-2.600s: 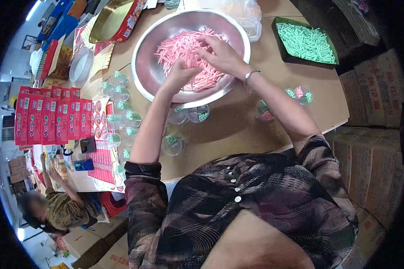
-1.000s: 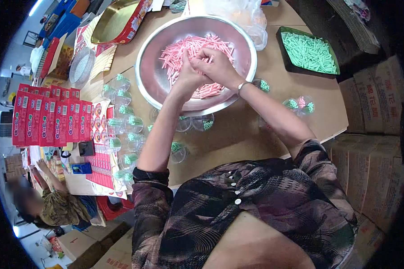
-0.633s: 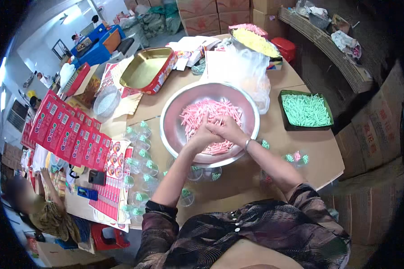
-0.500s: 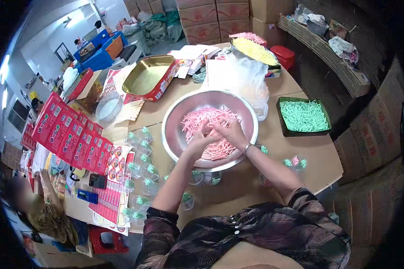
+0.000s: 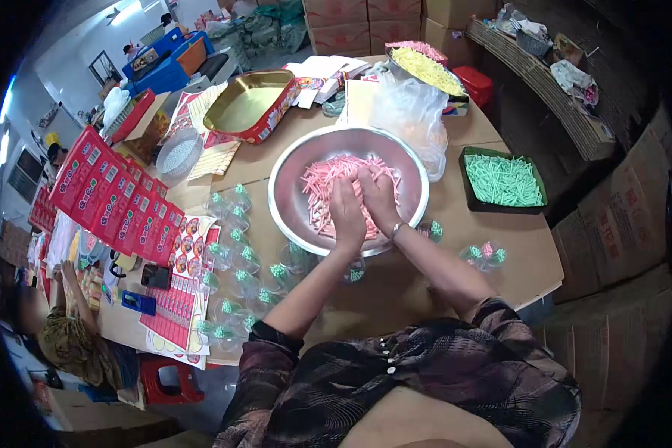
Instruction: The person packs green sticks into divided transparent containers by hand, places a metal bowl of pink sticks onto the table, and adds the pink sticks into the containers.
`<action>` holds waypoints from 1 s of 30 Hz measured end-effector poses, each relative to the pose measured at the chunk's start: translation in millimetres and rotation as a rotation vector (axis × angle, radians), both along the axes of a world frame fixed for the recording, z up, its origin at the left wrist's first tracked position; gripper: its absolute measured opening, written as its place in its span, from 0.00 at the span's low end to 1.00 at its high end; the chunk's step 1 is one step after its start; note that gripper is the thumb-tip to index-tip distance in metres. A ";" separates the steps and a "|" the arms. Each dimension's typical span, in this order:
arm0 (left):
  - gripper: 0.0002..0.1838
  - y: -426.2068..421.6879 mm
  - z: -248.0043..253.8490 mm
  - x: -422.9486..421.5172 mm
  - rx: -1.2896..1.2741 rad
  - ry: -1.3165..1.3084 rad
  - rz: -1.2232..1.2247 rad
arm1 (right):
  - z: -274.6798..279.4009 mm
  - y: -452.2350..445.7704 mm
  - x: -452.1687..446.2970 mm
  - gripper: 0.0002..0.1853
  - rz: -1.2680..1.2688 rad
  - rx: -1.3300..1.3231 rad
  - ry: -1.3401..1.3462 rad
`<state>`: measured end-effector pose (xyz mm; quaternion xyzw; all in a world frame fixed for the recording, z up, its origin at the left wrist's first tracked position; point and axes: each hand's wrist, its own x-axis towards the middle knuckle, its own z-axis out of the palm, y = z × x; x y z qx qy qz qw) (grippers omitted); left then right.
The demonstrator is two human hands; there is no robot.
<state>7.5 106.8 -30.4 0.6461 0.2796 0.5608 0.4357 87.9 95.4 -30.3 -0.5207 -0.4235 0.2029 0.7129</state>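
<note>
A wide steel bowl [image 5: 286, 205] holds a loose heap of thin pink sticks [image 5: 321, 179]. Both my hands are down in this heap, palms turned toward each other. My left hand [image 5: 347, 210] has its fingers long and close together at the heap's middle. Beside it, my right hand [image 5: 379, 196] bends its fingers over the sticks. Some pink sticks lie between the two palms; the fingertips are partly hidden. Around the bowl's near side stand clear cups [image 5: 248, 260] with green sticks, and one cup group [image 5: 487, 254] at right also shows pink ones.
A dark tray of green sticks [image 5: 504, 179] lies to the right. Behind the bowl are a plastic bag [image 5: 414, 119], a gold-lined tin [image 5: 250, 104] and a bowl of yellow sticks [image 5: 425, 71]. Red printed sheets [image 5: 116, 198] stand at left, near another person [image 5: 71, 336].
My hands have lowered and turned from a curled position over the heap to upright palms within it. The view has shifted, showing more cups left of the bowl.
</note>
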 end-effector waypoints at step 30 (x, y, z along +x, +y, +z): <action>0.12 2.7 15.5 -9.8 -0.849 -0.390 -0.089 | 5.5 -18.1 -12.9 0.10 -0.109 -0.040 -0.657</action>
